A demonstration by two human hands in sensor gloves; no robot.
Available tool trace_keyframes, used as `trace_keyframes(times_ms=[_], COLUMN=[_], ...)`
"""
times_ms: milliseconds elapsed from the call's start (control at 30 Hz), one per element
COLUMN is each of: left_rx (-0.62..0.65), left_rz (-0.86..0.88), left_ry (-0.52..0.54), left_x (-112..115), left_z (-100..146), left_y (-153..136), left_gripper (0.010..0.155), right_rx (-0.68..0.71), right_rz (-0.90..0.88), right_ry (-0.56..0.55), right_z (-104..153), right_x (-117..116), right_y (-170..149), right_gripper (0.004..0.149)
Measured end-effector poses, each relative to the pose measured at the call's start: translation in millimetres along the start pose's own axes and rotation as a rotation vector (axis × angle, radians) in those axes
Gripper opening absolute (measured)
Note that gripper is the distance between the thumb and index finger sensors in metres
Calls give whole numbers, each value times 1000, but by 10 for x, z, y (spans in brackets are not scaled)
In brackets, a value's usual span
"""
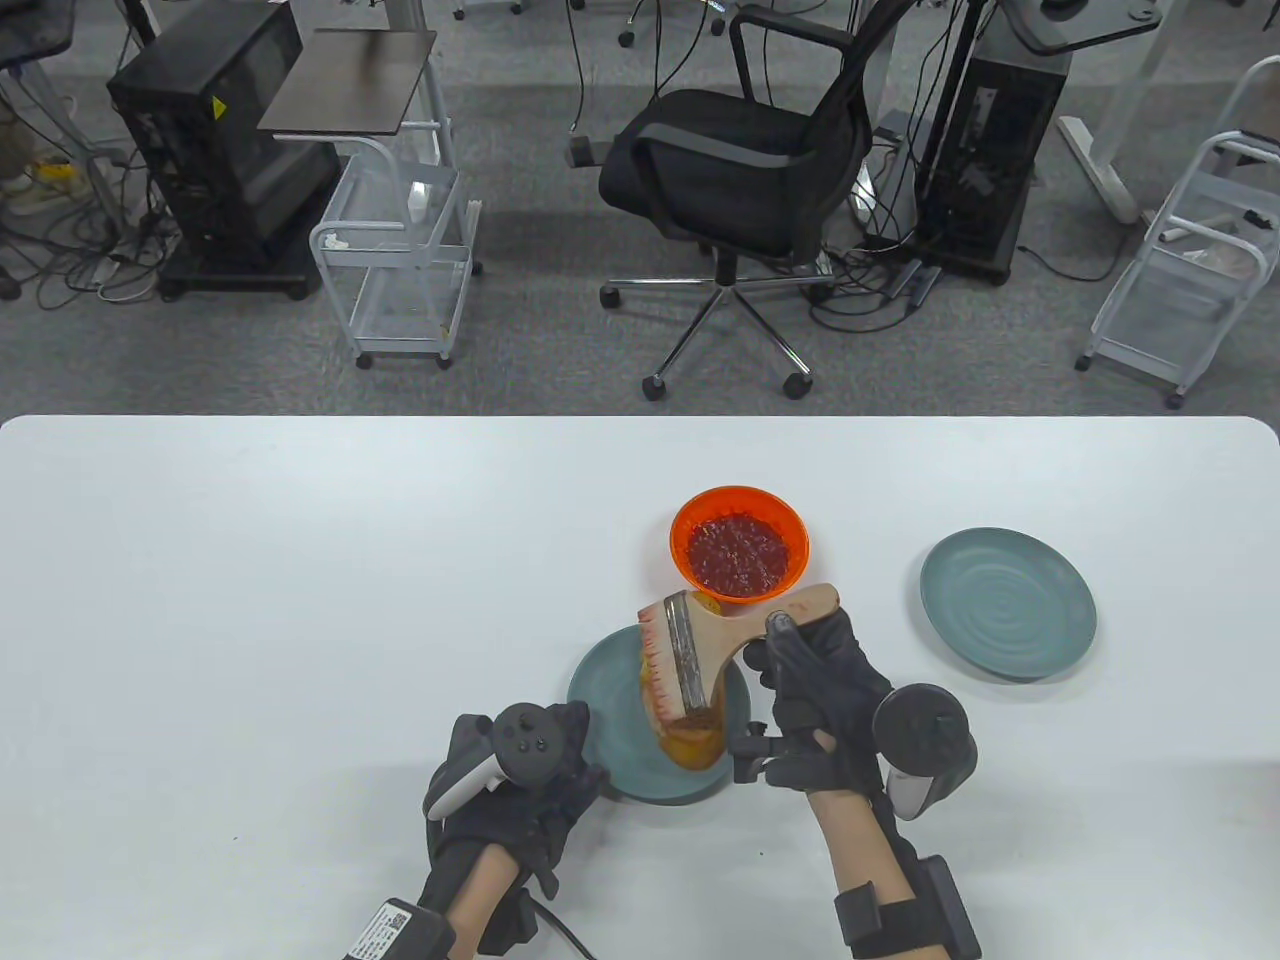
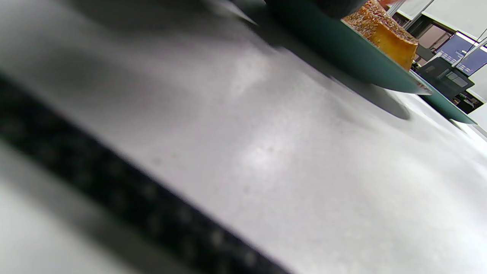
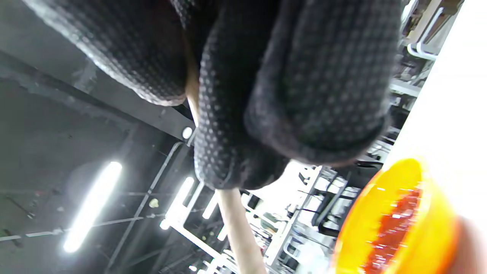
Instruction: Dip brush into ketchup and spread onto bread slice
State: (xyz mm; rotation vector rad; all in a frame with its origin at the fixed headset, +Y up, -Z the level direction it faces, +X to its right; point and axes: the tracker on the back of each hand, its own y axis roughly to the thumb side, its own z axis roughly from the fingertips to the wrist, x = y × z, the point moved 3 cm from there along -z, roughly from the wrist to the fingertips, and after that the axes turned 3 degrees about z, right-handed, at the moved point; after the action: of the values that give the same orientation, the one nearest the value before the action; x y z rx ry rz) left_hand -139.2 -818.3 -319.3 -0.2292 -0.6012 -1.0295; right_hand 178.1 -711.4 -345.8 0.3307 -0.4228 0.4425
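My right hand grips the wooden handle of a wide brush, also seen in the right wrist view. Its red-stained bristles lie over a bread slice on a teal plate. An orange bowl of ketchup stands just behind the plate; it also shows in the right wrist view. My left hand rests at the plate's near-left rim; its fingers are hidden under the tracker. The left wrist view shows the bread on the plate.
A second, empty teal plate lies to the right on the white table. Behind the table's far edge stand an office chair, wire carts and computer towers.
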Motion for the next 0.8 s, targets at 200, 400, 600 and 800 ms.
trace_keyframes(times_ms=[200, 400, 600, 800], left_rx=[0, -1, -1, -1], left_rz=[0, -1, -2, 0], left_ry=[0, 1, 2, 0], left_x=[0, 3, 3, 5], left_z=[0, -2, -3, -1], left_y=[0, 2, 1, 1], left_gripper=[68, 68, 68, 68], right_rx=[40, 20, -93, -27], right_rz=[135, 38, -6, 125], right_ry=[-106, -100, -24, -93], right_z=[-78, -47, 28, -65], right_x=[249, 227, -54, 226], right_y=[-28, 3, -123, -73], right_gripper=[43, 43, 43, 43])
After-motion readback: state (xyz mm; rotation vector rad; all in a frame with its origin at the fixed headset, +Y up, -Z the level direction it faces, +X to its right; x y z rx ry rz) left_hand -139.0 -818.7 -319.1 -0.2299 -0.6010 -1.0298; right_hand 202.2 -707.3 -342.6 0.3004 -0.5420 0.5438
